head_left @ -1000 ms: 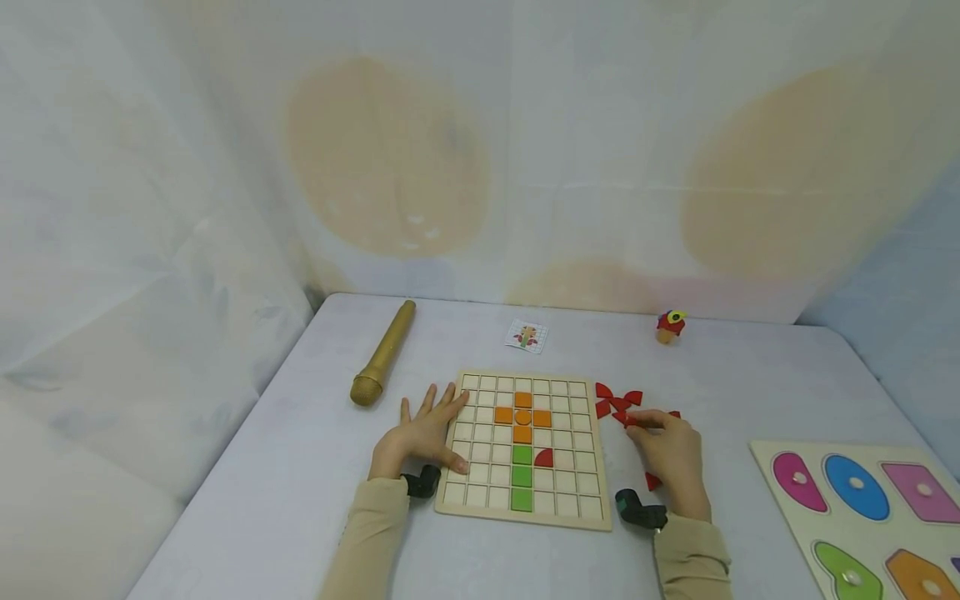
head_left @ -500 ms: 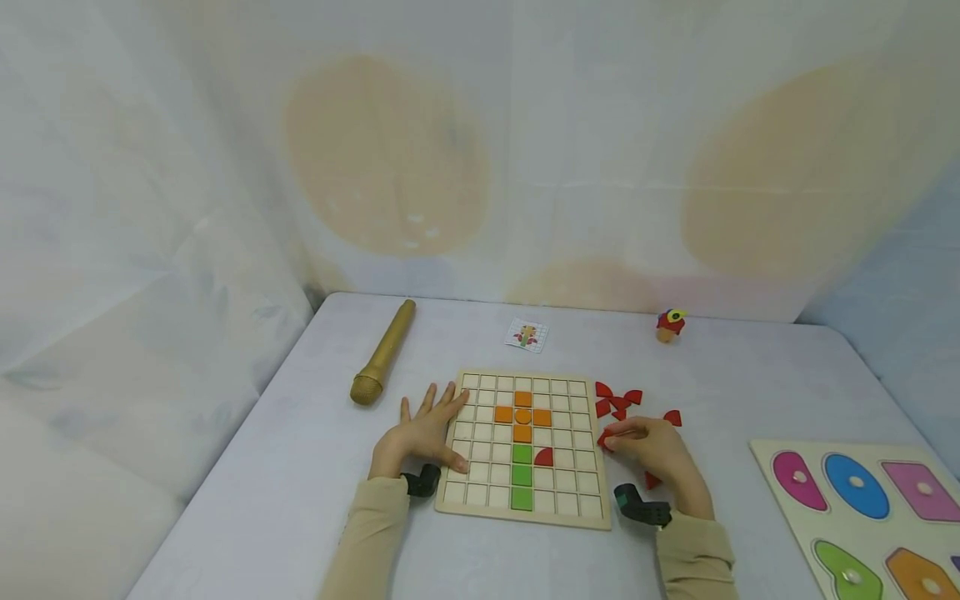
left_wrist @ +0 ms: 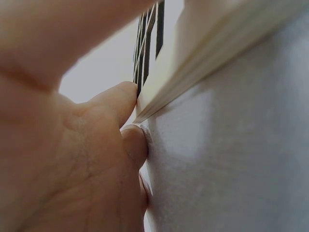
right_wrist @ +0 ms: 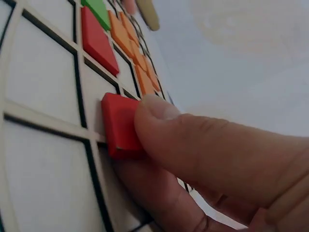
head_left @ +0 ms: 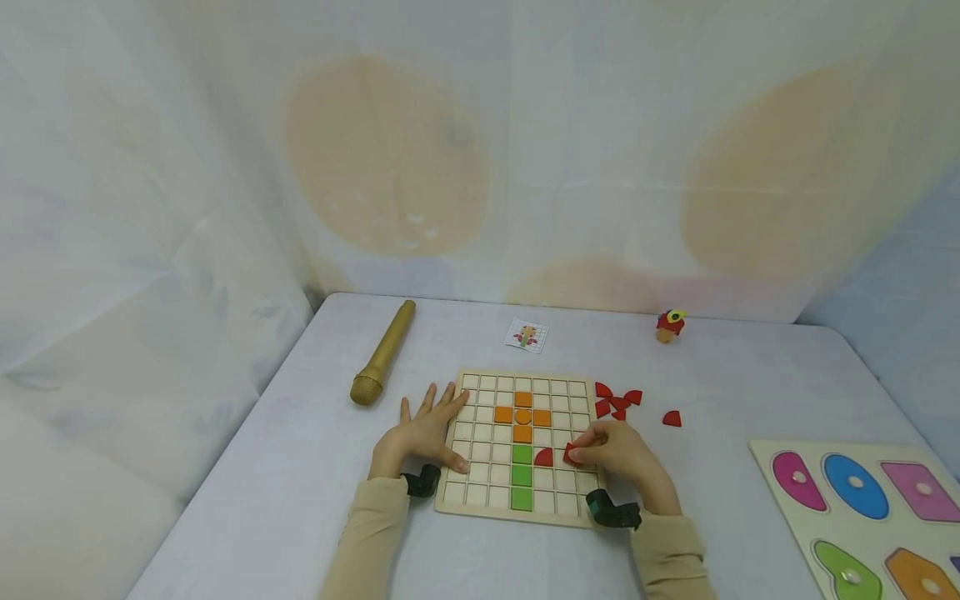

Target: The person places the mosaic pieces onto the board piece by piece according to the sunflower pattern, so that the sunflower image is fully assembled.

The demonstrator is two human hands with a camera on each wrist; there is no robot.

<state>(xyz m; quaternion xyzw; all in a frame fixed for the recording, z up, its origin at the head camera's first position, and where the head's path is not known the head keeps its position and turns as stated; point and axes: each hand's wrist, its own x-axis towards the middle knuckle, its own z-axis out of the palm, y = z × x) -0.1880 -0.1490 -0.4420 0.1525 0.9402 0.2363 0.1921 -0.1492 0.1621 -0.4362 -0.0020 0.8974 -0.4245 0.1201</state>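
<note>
A wooden grid board [head_left: 480, 497] lies on the table with orange tiles, a green column [head_left: 522, 477] and one red quarter-circle tile [head_left: 543, 457] in its cells. My right hand [head_left: 622, 454] pinches another red tile [right_wrist: 120, 124] between thumb and finger, over the board's right part, one cell right of the placed red one. Its lower end is covered by the fingers. My left hand [head_left: 422, 440] rests with spread fingers on the board's left edge; in the left wrist view its fingers [left_wrist: 118, 99] touch the board's side.
Several red tiles [head_left: 618, 402] lie right of the board, one [head_left: 672, 418] apart. Behind stand a pattern card [head_left: 527, 336] and a parrot figure [head_left: 670, 326]. A gold microphone [head_left: 384, 354] lies at left, a shape puzzle [head_left: 840, 492] at front right.
My right hand has picked a red tile from the loose pile and carried it left over the board. The left hand has stayed in place.
</note>
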